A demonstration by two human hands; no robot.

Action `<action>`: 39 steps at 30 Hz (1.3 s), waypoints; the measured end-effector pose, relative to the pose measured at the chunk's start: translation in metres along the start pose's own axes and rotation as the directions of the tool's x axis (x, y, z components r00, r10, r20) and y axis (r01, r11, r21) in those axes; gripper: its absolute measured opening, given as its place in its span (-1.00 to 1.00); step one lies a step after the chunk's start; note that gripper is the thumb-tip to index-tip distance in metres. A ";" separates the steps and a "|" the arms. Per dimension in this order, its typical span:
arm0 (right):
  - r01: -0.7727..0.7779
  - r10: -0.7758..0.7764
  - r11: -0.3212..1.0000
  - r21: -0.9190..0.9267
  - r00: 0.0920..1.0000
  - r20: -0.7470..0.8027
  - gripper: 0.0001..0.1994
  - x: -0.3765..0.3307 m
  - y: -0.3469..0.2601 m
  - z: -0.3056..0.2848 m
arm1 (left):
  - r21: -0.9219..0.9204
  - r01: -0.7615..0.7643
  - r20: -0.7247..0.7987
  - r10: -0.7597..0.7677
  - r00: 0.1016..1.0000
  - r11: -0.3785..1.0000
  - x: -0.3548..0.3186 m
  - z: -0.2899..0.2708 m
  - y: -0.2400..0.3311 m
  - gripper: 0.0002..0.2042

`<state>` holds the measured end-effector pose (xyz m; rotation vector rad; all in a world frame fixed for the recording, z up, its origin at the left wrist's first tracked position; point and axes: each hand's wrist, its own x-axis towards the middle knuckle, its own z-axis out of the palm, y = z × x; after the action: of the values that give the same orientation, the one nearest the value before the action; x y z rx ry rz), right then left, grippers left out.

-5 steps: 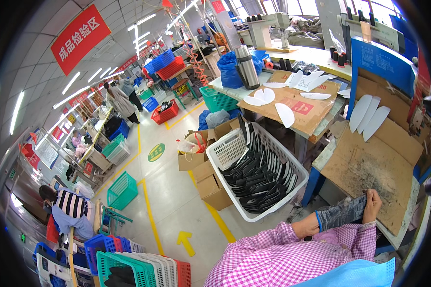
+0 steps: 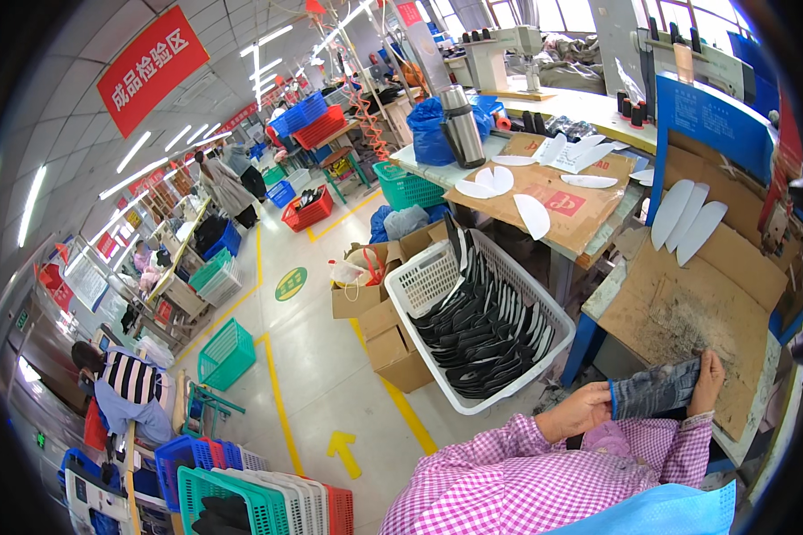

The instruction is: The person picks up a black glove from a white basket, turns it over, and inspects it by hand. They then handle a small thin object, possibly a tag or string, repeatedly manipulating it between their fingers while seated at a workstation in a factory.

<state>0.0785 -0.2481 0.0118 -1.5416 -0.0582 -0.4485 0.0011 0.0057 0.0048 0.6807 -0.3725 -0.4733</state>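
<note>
A dark grey fabric sleeve-like piece (image 2: 653,392) with a blue edge is stretched between my hands, in front of the cardboard-covered work surface. My left hand (image 2: 582,410) is closed on its blue-edged end, the thumb lying toward the fabric. At the other end my right hand (image 2: 708,382) grips the fabric with fingers bent round it. What is inside the piece, if anything, is hidden. Just beyond my hands lies the cardboard sheet (image 2: 665,290), strewn with dark dust and scraps. Several white half-oval pieces (image 2: 678,214) lean at its back.
To the left stands a white plastic basket (image 2: 553,334) packed with black shoe-shaped pieces, beside an open carton (image 2: 393,343). A table ahead holds more white pieces on cardboard (image 2: 567,201) and a steel flask (image 2: 460,129). A blue frame (image 2: 700,107) rises behind the work surface.
My left hand has come out of the fabric piece and now holds its blue-edged end. The piece and my right hand have shifted slightly to the right.
</note>
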 end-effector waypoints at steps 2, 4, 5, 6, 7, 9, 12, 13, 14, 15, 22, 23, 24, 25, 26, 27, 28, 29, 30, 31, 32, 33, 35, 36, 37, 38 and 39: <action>-0.165 0.175 0.978 0.125 0.982 -0.071 -0.67 0.005 -0.012 -0.008 | -0.169 0.090 -0.047 -0.099 0.994 0.981 -0.004 -0.001 0.007 -0.60; -0.213 0.238 0.922 0.323 0.971 -0.039 -0.67 0.008 -0.026 -0.010 | -0.085 0.093 -0.033 -0.096 0.995 0.992 -0.009 -0.008 0.020 -0.58; -0.199 0.245 0.917 0.345 0.965 -0.093 -0.67 0.007 -0.032 -0.008 | -0.015 0.092 -0.135 -0.093 0.986 0.996 -0.009 -0.011 0.023 -0.56; -0.134 0.190 0.922 0.362 0.974 -0.123 -0.68 0.006 -0.038 -0.007 | 0.124 0.059 -0.142 -0.041 0.989 0.991 -0.010 -0.013 0.026 -0.54; -0.177 0.234 0.892 0.416 0.968 -0.091 -0.69 0.004 -0.045 -0.005 | 0.266 0.051 -0.194 0.002 0.981 0.963 -0.009 -0.014 0.027 -0.51; -0.233 0.212 0.869 0.436 0.972 0.098 -0.71 0.000 -0.056 0.003 | 0.541 -0.040 -0.139 0.137 0.981 0.840 0.001 -0.015 0.025 -0.36; -0.264 0.202 0.865 0.426 0.962 0.186 -0.71 -0.014 -0.065 0.025 | 0.837 -0.136 0.016 0.225 0.974 0.530 0.015 -0.015 0.020 -0.21; -0.296 0.212 0.856 0.423 0.949 0.233 -0.71 -0.020 -0.069 0.030 | 0.864 -0.155 0.048 0.228 0.973 0.479 0.020 -0.013 0.019 -0.17; -0.301 0.207 0.851 0.431 0.945 0.253 -0.70 -0.023 -0.072 0.034 | 0.853 -0.140 0.042 0.201 0.979 0.502 0.024 -0.012 0.018 -0.14; -0.342 0.238 0.841 0.419 0.930 0.280 -0.69 -0.026 -0.074 0.037 | 0.832 -0.129 0.042 0.171 0.984 0.540 0.026 -0.010 0.016 -0.13; -0.464 0.386 0.755 0.463 0.886 0.258 -0.67 -0.028 -0.079 0.042 | 0.598 -0.068 0.135 -0.016 0.991 0.799 0.019 0.007 0.014 -0.15; -0.462 0.348 0.743 0.484 0.885 0.309 -0.67 -0.028 -0.079 0.043 | 0.617 -0.103 0.139 0.020 0.990 0.780 0.017 0.011 0.012 -0.15; -0.473 0.367 0.735 0.486 0.880 0.301 -0.67 -0.028 -0.079 0.043 | 0.642 -0.181 0.177 0.086 0.980 0.745 0.016 0.016 0.010 -0.25; -0.465 0.398 0.737 0.490 0.885 0.240 -0.68 -0.028 -0.078 0.044 | 0.648 -0.188 0.154 0.116 0.981 0.738 0.016 0.020 0.009 -0.35; -0.488 0.396 0.710 0.508 0.873 0.284 -0.68 -0.027 -0.077 0.043 | 0.602 -0.148 0.072 0.132 0.989 0.785 0.015 0.024 0.007 -0.44; -0.491 0.408 0.692 0.529 0.871 0.276 -0.68 -0.028 -0.075 0.044 | 0.548 -0.098 0.017 0.106 0.994 0.831 0.017 0.024 0.009 -0.53; -0.490 0.439 0.681 0.544 0.868 0.234 -0.67 -0.028 -0.073 0.043 | 0.495 -0.051 -0.022 0.071 0.997 0.867 0.017 0.026 0.010 -0.63; -0.490 0.395 0.686 0.537 0.872 0.289 -0.67 -0.028 -0.070 0.043 | 0.510 -0.038 -0.094 0.100 0.991 0.859 0.018 0.026 0.011 -0.72; -0.485 0.371 0.698 0.527 0.874 0.313 -0.67 -0.028 -0.067 0.041 | 0.518 -0.086 -0.092 0.156 0.983 0.851 0.019 0.027 0.011 -0.78; -0.480 0.388 0.715 0.508 0.877 0.283 -0.66 -0.028 -0.065 0.041 | 0.519 -0.098 -0.082 0.163 0.983 0.849 0.020 0.028 0.012 -0.78; -0.487 0.342 0.721 0.493 0.869 0.358 -0.66 -0.029 -0.062 0.040 | 0.512 -0.120 -0.066 0.178 0.982 0.850 0.020 0.028 0.011 -0.78; -0.501 0.362 0.733 0.460 0.860 0.359 -0.65 -0.029 -0.060 0.040 | 0.546 -0.099 -0.085 0.173 0.981 0.832 0.020 0.029 0.011 -0.77; -0.504 0.414 0.779 0.373 0.860 0.298 -0.63 -0.030 -0.057 0.040 | 0.597 -0.082 -0.074 0.157 0.985 0.798 0.020 0.029 0.010 -0.77; -0.468 0.345 0.799 0.378 0.871 0.349 -0.62 -0.030 -0.055 0.039 | 0.565 -0.088 -0.115 0.184 0.976 0.821 0.020 0.029 0.010 -0.78; -0.436 0.323 0.823 0.365 0.887 0.331 -0.61 -0.031 -0.054 0.038 | 0.529 -0.094 -0.125 0.187 0.974 0.843 0.019 0.027 0.013 -0.79; -0.404 0.299 0.851 0.335 0.898 0.323 -0.61 -0.031 -0.054 0.034 | 0.498 -0.078 -0.122 0.158 0.980 0.864 0.018 0.025 0.017 -0.80; -0.434 0.346 0.866 0.249 0.879 0.328 -0.60 -0.031 -0.053 0.031 | 0.402 -0.079 -0.135 0.145 0.980 0.912 0.016 0.023 0.022 -0.80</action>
<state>0.0408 -0.2092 0.0534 -1.2435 -0.0243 0.1038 0.0102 0.0003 0.0386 1.0786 -0.3541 -0.2286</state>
